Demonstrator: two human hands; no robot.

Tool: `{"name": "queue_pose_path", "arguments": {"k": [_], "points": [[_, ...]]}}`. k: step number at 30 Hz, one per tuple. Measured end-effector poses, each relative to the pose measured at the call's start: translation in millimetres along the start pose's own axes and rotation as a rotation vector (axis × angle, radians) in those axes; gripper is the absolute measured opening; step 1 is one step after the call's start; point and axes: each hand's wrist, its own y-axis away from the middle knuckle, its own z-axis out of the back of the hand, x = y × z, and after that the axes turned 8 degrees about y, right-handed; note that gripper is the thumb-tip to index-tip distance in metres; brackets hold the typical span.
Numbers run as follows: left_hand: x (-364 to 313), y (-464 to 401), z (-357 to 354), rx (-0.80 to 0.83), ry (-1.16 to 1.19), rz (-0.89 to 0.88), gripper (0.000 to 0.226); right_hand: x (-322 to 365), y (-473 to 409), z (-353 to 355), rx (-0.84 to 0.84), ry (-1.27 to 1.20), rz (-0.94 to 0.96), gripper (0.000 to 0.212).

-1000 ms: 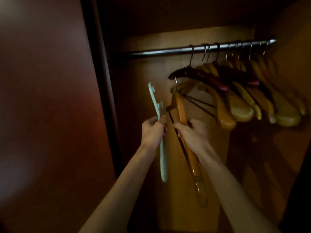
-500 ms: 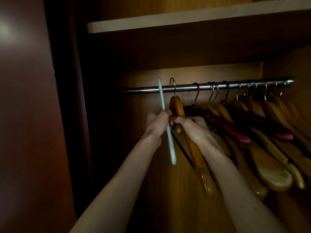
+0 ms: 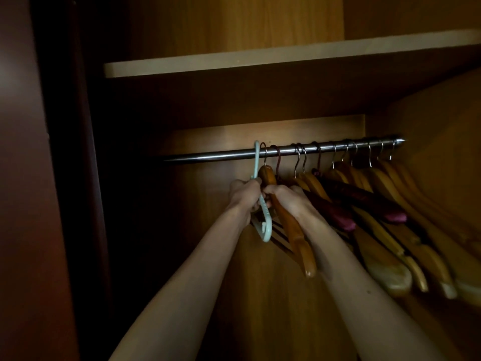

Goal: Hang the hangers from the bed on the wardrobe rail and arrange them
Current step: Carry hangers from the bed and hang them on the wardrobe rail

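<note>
I face a dim wooden wardrobe interior (image 3: 260, 295); a pale shelf (image 3: 286, 58) above, a dark reddish door (image 3: 31, 204) left.

Rightmost wooden hangers (image 3: 466, 290) seemingly cut off by edge.

Both bare forearms reach up and forward, converging until the hands nearly touch. The left hand (image 3: 244, 195) is curled in a fist-like grip, knuckles up. The right hand (image 3: 285, 198) is likewise curled, its fingers wrapped and wrist straight.
</note>
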Motion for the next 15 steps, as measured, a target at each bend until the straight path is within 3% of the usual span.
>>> {"name": "queue_pose_path", "arguments": {"k": [7,15], "points": [[11,2,-23,-0.041,0.032,0.016,0.024,-4,2,25,0.038,0.096,-0.001,0.020],[11,21,-32,-0.078,0.094,0.037,0.025,-10,6,34,0.054,0.044,-0.010,0.018]]}}
